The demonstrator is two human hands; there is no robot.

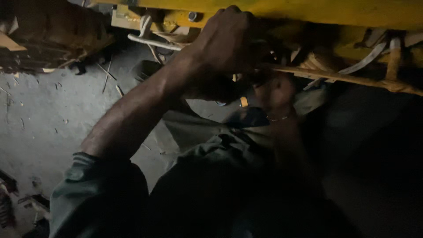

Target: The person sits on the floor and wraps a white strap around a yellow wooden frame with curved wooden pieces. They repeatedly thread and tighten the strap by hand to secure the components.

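Head view: left hand (229,42) grip closed around wooden slat (352,79) under yellow frame (308,11).

Two hands show: the left hand (229,42) up at one yellow beam (308,11), the right hand (275,94) lower in shadow; one bolt (192,16), one wooden slat (348,78), one metal rod (154,42), two white straps (368,59)

wooden slat (352,79), gripped under yellow frame (308,11)
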